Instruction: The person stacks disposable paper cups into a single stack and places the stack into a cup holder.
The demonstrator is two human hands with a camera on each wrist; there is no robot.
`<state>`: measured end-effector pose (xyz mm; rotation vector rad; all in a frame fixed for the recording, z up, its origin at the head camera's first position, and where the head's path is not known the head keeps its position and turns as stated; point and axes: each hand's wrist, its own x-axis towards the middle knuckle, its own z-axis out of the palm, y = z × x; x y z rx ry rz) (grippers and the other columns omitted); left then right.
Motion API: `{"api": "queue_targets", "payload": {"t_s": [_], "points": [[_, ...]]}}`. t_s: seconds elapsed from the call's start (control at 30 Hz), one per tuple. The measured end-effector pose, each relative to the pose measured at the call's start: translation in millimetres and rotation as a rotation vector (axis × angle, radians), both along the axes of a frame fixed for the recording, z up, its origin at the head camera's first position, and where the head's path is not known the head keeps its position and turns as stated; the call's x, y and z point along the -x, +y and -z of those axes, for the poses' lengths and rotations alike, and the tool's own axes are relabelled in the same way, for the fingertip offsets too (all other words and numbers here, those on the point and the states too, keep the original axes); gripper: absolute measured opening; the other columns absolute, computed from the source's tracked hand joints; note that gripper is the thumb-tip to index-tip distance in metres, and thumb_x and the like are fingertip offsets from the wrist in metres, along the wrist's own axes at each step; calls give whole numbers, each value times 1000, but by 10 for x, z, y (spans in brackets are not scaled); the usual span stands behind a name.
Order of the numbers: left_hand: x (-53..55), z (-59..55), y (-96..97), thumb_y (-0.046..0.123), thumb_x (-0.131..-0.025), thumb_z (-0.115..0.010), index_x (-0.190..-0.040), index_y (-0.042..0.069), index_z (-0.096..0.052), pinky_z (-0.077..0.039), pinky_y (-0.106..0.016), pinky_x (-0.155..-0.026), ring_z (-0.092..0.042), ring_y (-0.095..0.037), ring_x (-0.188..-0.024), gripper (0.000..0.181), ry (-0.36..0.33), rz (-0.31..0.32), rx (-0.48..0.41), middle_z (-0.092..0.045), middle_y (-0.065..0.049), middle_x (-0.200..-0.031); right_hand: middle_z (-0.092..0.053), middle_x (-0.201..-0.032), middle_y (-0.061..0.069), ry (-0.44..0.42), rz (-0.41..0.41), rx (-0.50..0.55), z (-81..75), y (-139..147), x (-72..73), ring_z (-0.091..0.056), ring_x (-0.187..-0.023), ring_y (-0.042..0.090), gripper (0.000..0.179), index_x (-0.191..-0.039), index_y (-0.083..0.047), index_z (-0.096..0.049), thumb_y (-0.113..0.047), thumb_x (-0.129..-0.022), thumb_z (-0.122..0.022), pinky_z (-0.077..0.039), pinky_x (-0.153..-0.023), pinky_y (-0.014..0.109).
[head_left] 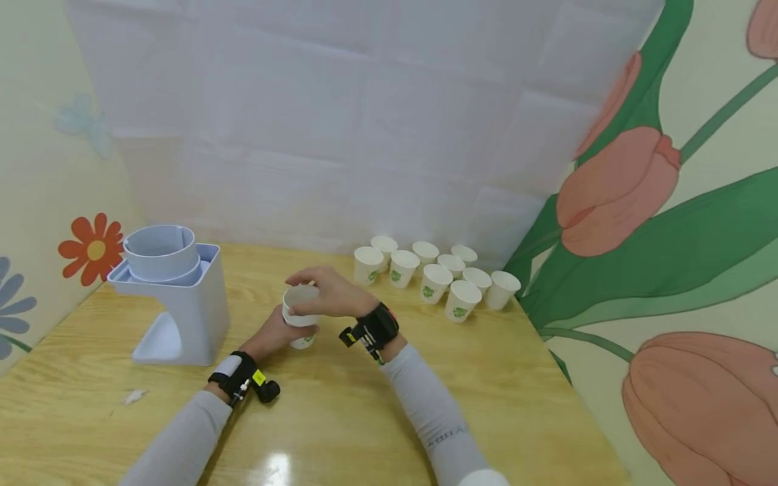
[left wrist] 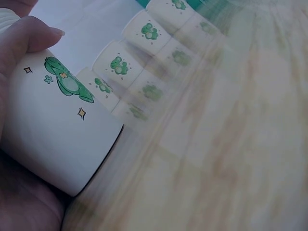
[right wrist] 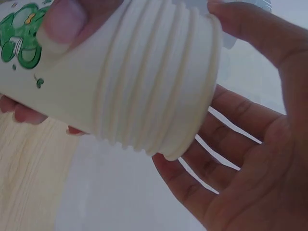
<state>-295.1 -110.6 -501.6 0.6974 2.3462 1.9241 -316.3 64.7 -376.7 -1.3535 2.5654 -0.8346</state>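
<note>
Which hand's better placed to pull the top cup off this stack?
Probably the right hand: it spans the top cup at the rim, while the left hand grips the stack lower down.

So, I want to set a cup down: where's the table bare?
The widest bare stretch of table is right of the right sleeve, in front of the standing cups. A smaller bare patch lies between the pale stand and the held cup stack. It's crowded at the back right, where those cups cluster.
</note>
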Motion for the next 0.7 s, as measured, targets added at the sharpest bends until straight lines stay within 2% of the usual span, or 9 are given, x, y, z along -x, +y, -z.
{"api": "queue_targets", "payload": {"t_s": [0.23, 0.5, 0.7], "points": [[36, 23, -16, 13, -88, -79, -143, -2, -41, -47, -41, -98, -57, -32, -117, 69, -35, 2, 6, -55, -23, -135, -62, -140, 9, -20, -11, -12, 23, -16, 20, -54, -131, 25, 49, -139, -7, -61, -24, -94, -74, -47, -105, 33], [65, 8, -24, 13, -87, -79, -143, -4, -41, -47, -41, -99, -57, -34, -119, 69, -30, 0, 21, -54, -24, -136, -63, -140, 10, -12, 4, -9, 23, -12, 24, -55, -130, 24, 48, -138, -8, -61, -25, -95, -74, -48, -103, 34], [43, -9, -12, 12, -87, -78, -139, -4, -45, -47, -41, -98, -59, -30, -114, 63, -45, -11, 25, -59, -23, -129, -64, -137, 10, -29, 31, 28, 24, -23, 95, -57, -125, 23, 42, -138, -7, -61, -28, -102, -62, -47, -104, 34]]}}
